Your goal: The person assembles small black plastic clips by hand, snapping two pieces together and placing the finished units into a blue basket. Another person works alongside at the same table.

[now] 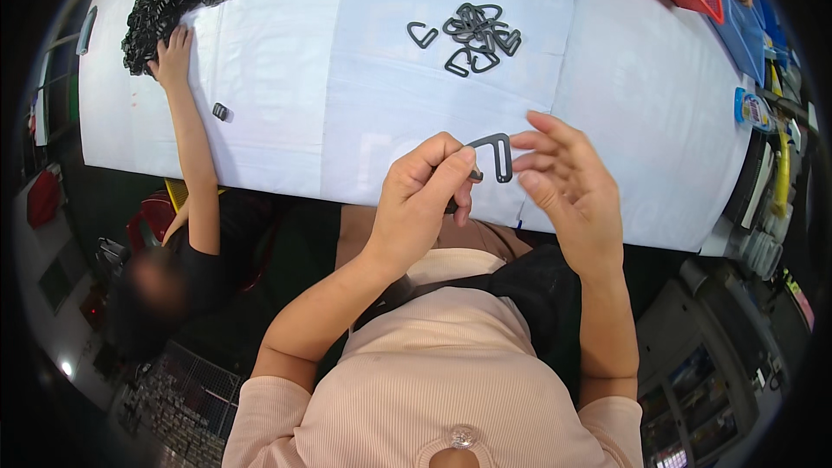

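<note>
My left hand is closed, with thumb and fingers pinching a dark grey hook-shaped buckle above the table's near edge. The buckle's bent, slotted end sticks out to the right; its other end is partly hidden by my fingers. Just right of it is my right hand, its fingers apart and curved toward the buckle, holding nothing. Whether a fingertip touches the buckle I cannot tell. Farther off on the white table cover lies a loose pile of similar dark buckles, with a single one beside it.
At the left, a co-worker's hand reaches into a large heap of small black parts. One small black piece lies near that arm. A red basket, a blue bin and a blue-and-white pack line the right side.
</note>
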Motion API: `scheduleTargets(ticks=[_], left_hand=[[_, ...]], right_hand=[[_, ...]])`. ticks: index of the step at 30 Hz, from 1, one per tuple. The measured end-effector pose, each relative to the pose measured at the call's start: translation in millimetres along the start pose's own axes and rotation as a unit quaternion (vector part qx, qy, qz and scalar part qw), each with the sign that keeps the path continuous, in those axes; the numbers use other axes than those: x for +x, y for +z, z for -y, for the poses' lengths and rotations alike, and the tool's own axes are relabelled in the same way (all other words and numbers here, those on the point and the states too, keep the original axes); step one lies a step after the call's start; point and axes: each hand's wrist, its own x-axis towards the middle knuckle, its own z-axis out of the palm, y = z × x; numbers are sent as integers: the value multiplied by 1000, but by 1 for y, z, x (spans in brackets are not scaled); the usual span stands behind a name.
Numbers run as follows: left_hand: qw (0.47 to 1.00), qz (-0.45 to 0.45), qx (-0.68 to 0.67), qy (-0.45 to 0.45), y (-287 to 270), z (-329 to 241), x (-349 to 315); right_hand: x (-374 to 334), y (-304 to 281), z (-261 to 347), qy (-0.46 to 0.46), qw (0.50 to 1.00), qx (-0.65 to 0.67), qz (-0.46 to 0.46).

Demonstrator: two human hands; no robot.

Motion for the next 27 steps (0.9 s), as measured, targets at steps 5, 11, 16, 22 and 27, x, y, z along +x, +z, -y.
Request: scheduleTargets(ticks=[5,11,16,22,27], left_hand=[[995,32,85,42,0,7,-4],[959,42,224,167,-3,21,-8],[991,17,109,69,10,23,-13],[996,21,73,41,-7,10,4],[993,-43,17,110,6,24,6]], right_hand=[[-2,0,-1,65,995,33,73],[-4,9,-8,92,996,13,9],[10,-6,0,185,979,-1,86],[-2,2,-15,115,991,41,58],[-7,13,-24,123,981,150,25]])
